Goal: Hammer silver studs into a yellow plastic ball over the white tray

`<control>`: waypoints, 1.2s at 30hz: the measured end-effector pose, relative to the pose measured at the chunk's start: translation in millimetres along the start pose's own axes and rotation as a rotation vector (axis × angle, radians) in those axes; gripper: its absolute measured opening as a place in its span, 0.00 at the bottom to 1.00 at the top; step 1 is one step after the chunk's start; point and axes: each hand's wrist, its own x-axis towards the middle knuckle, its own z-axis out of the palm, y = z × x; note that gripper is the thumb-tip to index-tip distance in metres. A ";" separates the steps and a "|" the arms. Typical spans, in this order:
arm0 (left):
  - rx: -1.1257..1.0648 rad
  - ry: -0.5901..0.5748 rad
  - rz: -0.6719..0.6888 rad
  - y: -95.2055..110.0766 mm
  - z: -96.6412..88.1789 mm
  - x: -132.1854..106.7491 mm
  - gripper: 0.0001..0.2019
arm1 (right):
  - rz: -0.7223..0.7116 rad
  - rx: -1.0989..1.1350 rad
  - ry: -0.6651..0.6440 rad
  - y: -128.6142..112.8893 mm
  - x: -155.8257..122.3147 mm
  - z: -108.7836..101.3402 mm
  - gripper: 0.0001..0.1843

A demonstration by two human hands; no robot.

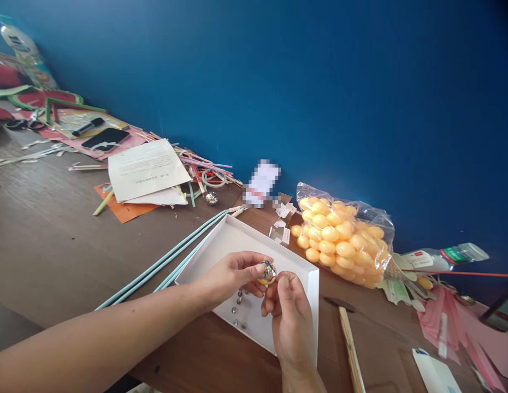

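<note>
Between the thumb and fingers of my left hand (pixel 237 275) is a shiny silver ball (pixel 267 272), reflective and perhaps a bell. My right hand (pixel 290 305) is close against its right side, thumb and fingertips pinched together. Whatever those fingertips hold, if anything, is too small or hidden to make out. Both hands are above a shallow white box (pixel 221 240), whose lower part they partly cover. Several small silver balls (pixel 234 310) lie on the floor of that box.
Blue-covered rods (pixel 167 256) lie left of the box. A clear bag of orange balls (pixel 340 234) leans by the blue wall. A wooden-handled hammer (pixel 349 341) lies to the right, with pink paper (pixel 446 322) beyond. Printed paper (pixel 147 169), a phone (pixel 106 139) and scissors (pixel 27 123) are at left.
</note>
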 end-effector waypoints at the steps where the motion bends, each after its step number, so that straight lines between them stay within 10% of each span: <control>1: -0.025 -0.006 -0.009 -0.3 -0.7 0.3 0.23 | -0.001 0.005 -0.006 -0.5 -0.5 -0.5 0.14; 36: 0.082 0.015 -0.038 -1.6 -6.4 4.6 0.20 | 0.002 -0.173 -0.039 -7.2 -3.6 2.3 0.14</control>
